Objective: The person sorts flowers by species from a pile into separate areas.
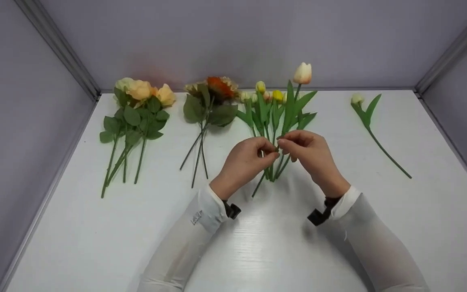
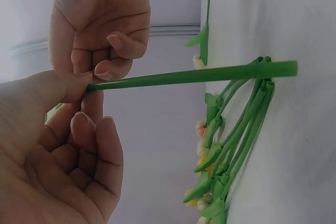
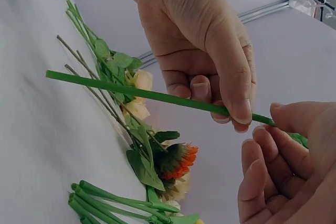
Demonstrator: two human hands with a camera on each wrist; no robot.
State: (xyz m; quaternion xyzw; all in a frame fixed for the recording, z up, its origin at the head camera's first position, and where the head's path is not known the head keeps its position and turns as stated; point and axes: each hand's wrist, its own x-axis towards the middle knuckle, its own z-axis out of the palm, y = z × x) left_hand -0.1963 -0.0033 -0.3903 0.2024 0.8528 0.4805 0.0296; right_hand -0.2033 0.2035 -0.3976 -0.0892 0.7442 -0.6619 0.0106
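Observation:
A peach-and-white artificial tulip (image 1: pixel 303 74) is held tilted above the table, its bloom pointing away and its cut stem end towards me. My left hand (image 1: pixel 249 156) pinches the green stem (image 3: pixel 152 95) between thumb and fingertips. Just higher up the same stem, near the leaves, the thumb and fingers of my right hand (image 1: pixel 310 152) pinch it too. The fingertips of both hands are close together. Under and behind them several tulips (image 1: pixel 277 95) in yellow, white and pink lie side by side, stems towards me, partly hidden by the hands.
Peach and pale roses (image 1: pixel 139 90) lie at the left of the white table (image 1: pixel 75 227). Beside them are orange and cream flowers (image 1: pixel 219 87) with crossed stems. A single white tulip (image 1: pixel 357 98) lies apart on the right. Grey panels (image 1: pixel 233 36) enclose the back and sides.

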